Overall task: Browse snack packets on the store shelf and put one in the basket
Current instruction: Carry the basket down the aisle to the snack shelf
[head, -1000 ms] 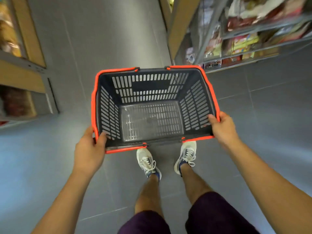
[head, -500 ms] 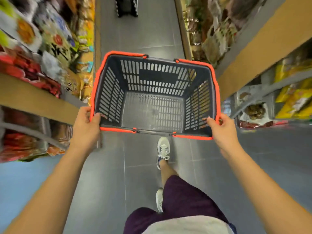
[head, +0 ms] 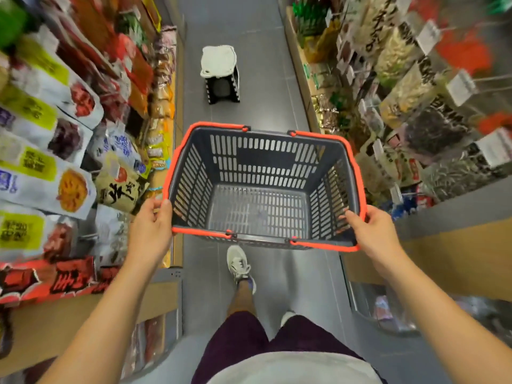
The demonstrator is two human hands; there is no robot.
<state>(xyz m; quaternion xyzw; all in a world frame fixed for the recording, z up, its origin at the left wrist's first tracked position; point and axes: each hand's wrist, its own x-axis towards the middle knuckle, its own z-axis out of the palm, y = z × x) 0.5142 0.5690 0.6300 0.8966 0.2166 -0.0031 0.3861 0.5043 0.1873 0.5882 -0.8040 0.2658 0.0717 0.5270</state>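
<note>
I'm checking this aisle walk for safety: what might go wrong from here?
The stool stands in the aisle ahead, and the basket hides some floor, so a trip is possible. The aisle is narrow, so the basket may brush the hanging packets at right.

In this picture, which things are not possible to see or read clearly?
- Head view: print on the right-shelf packets and their price tags is motion-blurred, unreadable.
- Head view: left-shelf packets are cut off by the left edge.
- Head view: finger curl of left hand and right hand under the basket rim is hidden by the hands' backs.
</note>
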